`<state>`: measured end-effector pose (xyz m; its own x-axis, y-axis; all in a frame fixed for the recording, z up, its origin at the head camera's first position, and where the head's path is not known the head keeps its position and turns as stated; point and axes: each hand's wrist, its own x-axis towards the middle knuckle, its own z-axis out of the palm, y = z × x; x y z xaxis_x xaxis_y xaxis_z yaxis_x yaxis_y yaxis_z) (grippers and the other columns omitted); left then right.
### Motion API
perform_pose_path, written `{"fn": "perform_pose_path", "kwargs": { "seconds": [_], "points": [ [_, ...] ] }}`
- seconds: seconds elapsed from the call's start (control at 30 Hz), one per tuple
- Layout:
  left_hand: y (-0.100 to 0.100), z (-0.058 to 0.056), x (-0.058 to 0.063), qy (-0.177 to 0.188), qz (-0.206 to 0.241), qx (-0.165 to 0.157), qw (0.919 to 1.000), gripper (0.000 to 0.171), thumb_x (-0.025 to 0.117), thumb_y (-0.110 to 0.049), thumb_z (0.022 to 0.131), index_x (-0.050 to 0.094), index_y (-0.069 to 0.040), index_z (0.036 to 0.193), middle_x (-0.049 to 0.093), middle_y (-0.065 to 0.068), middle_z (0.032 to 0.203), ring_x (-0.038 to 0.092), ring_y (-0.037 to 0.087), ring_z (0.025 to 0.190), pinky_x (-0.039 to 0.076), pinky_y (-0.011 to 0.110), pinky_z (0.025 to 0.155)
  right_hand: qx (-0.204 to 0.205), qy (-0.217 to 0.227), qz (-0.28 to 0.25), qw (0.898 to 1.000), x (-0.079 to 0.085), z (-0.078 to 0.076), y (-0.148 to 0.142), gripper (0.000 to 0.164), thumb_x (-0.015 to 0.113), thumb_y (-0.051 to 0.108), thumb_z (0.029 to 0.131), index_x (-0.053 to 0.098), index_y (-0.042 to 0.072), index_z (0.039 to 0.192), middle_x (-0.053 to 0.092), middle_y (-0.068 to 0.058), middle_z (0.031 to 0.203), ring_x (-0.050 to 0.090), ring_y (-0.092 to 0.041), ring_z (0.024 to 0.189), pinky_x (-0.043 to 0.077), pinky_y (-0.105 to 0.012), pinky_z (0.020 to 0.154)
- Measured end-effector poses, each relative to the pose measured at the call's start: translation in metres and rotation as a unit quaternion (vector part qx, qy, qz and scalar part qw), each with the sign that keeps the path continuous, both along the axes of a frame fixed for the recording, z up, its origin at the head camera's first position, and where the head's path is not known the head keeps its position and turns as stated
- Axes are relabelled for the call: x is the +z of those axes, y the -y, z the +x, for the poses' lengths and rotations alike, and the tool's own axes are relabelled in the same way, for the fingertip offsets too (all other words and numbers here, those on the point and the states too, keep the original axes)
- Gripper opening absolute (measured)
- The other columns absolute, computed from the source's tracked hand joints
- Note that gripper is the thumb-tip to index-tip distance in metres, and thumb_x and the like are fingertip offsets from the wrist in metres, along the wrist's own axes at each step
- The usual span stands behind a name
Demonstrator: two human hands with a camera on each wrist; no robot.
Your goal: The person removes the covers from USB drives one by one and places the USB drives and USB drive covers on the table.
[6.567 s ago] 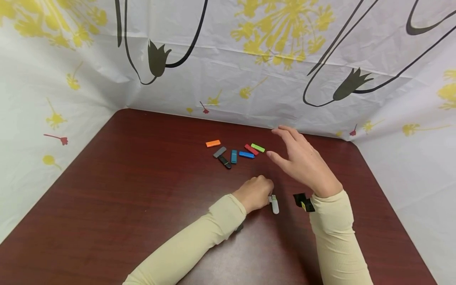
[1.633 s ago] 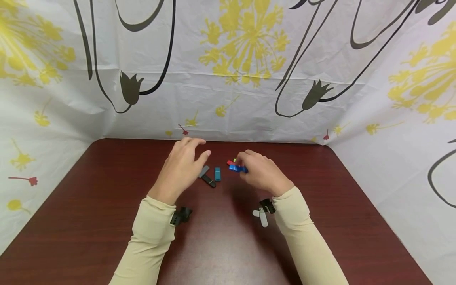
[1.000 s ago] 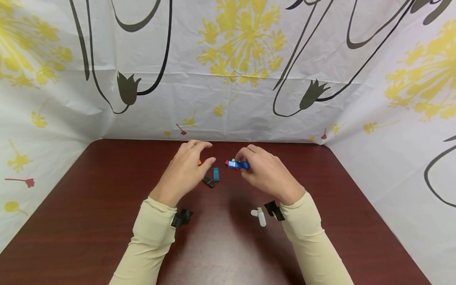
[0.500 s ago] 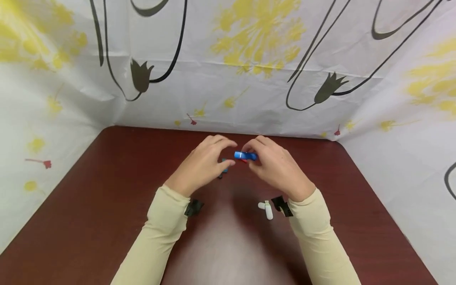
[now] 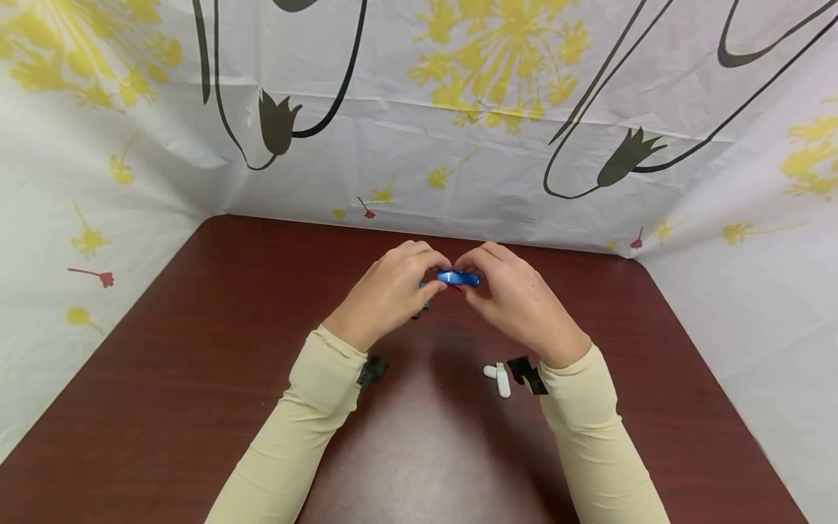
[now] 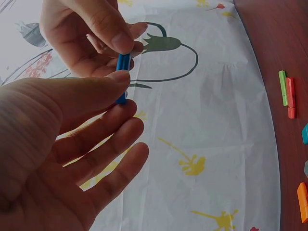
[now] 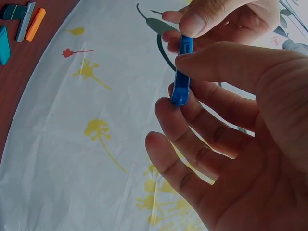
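Observation:
A blue USB flash drive (image 5: 458, 278) is held up above the far part of the table, lying lengthwise between my two hands. My left hand (image 5: 391, 291) pinches its left end between thumb and finger. The right hand (image 5: 520, 302) grips the other end, its thumb (image 7: 216, 62) laid along the drive in the right wrist view. Below on the table lies a white USB flash drive (image 5: 503, 383), its metal plug bare, with a white cap (image 5: 489, 372) beside it. My hands hide most of the other drives in the head view.
Lying on the dark red table (image 5: 419, 451) are a green drive (image 6: 283, 88), a red drive (image 6: 290, 98), an orange drive (image 6: 302, 202), a teal drive (image 7: 4, 45) and a grey drive (image 7: 24, 23). A patterned white sheet (image 5: 393, 138) walls in the table.
Earlier the left hand was at the white drive. The right hand then picked up the blue drive from the table. My left hand has moved right and taken its other end.

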<state>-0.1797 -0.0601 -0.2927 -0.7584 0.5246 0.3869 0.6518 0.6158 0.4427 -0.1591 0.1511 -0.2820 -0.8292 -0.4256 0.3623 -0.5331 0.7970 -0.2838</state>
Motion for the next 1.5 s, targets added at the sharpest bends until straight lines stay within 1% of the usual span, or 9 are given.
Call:
{"fn": "perform_pose_path", "kwargs": {
  "seconds": [0.2,0.37,0.5,0.7,0.93,1.03,1.17,1.33,1.5],
  "points": [
    [-0.006,0.004,-0.001,0.002,0.008,-0.003,1.0,0.021,0.08,-0.017,0.1,0.079,-0.008,0.119,0.073,0.002,0.113,0.063,0.018,0.101,0.059,0.03,0.087,0.001,0.0,-0.006,1.0,0.0,0.005,-0.006,0.023,0.079,0.0,0.092,0.075,0.006,0.114,0.07,-0.006,0.111,0.064,-0.024,0.096,0.057,-0.039,0.084],
    [-0.003,0.007,-0.003,-0.023,0.023,-0.004,0.9994,0.018,0.082,-0.015,0.098,0.08,-0.007,0.114,0.073,0.003,0.108,0.065,0.02,0.097,0.059,0.03,0.084,0.009,-0.002,-0.004,1.0,0.001,0.006,-0.003,0.023,0.083,0.004,0.092,0.075,0.007,0.114,0.07,-0.005,0.112,0.064,-0.023,0.095,0.058,-0.037,0.083],
    [-0.004,0.006,-0.002,-0.036,0.036,-0.012,0.9986,0.016,0.082,-0.014,0.098,0.08,-0.006,0.111,0.073,0.003,0.105,0.065,0.018,0.094,0.059,0.029,0.082,0.004,-0.005,-0.005,1.0,0.004,0.006,-0.004,0.022,0.083,0.005,0.092,0.076,0.008,0.113,0.07,-0.004,0.111,0.064,-0.023,0.095,0.058,-0.037,0.082],
    [-0.003,0.007,-0.004,-0.032,0.038,-0.009,0.9987,0.015,0.082,-0.014,0.098,0.08,-0.007,0.11,0.073,0.003,0.104,0.065,0.017,0.092,0.059,0.029,0.081,0.004,-0.004,-0.001,1.0,0.003,0.007,-0.003,0.022,0.084,0.007,0.093,0.076,0.008,0.113,0.07,-0.003,0.11,0.064,-0.02,0.094,0.058,-0.037,0.082],
    [-0.005,0.007,-0.003,-0.028,0.043,-0.015,0.9986,0.016,0.082,-0.013,0.097,0.08,-0.006,0.112,0.074,0.004,0.107,0.069,0.023,0.095,0.06,0.03,0.082,0.007,-0.006,0.002,1.0,0.004,0.007,-0.007,0.021,0.084,0.008,0.093,0.076,0.009,0.113,0.069,-0.002,0.107,0.062,-0.019,0.091,0.057,-0.035,0.078],
    [-0.006,0.007,-0.003,-0.028,0.047,-0.018,0.9983,0.016,0.082,-0.012,0.098,0.08,-0.005,0.112,0.074,0.004,0.108,0.069,0.023,0.095,0.06,0.03,0.083,0.007,-0.009,0.005,1.0,0.006,0.006,-0.009,0.02,0.084,0.009,0.094,0.076,0.009,0.113,0.068,-0.002,0.105,0.062,-0.019,0.091,0.057,-0.035,0.077],
    [-0.007,0.007,-0.002,-0.024,0.048,-0.018,0.9984,0.016,0.081,-0.012,0.098,0.08,-0.005,0.112,0.074,0.004,0.109,0.069,0.022,0.095,0.06,0.031,0.084,0.007,-0.009,0.009,1.0,0.007,0.006,-0.01,0.021,0.083,0.009,0.094,0.076,0.008,0.113,0.069,-0.003,0.107,0.064,-0.022,0.092,0.058,-0.035,0.079],
    [-0.004,0.008,-0.004,-0.02,0.044,-0.011,0.9988,0.018,0.083,-0.011,0.096,0.08,-0.005,0.113,0.075,0.005,0.11,0.069,0.024,0.096,0.061,0.033,0.083,0.018,-0.011,0.015,1.0,0.005,0.004,-0.008,0.022,0.083,0.008,0.093,0.076,0.008,0.114,0.07,-0.004,0.11,0.067,-0.02,0.093,0.06,-0.036,0.082],
    [-0.008,0.008,-0.004,-0.025,0.049,-0.024,0.9982,0.018,0.084,-0.01,0.095,0.08,-0.005,0.112,0.076,0.005,0.109,0.069,0.024,0.095,0.061,0.033,0.083,0.011,-0.011,0.017,1.0,0.005,0.006,-0.012,0.02,0.083,0.008,0.093,0.077,0.009,0.112,0.07,-0.003,0.11,0.067,-0.019,0.092,0.061,-0.035,0.082]
  ]
}}
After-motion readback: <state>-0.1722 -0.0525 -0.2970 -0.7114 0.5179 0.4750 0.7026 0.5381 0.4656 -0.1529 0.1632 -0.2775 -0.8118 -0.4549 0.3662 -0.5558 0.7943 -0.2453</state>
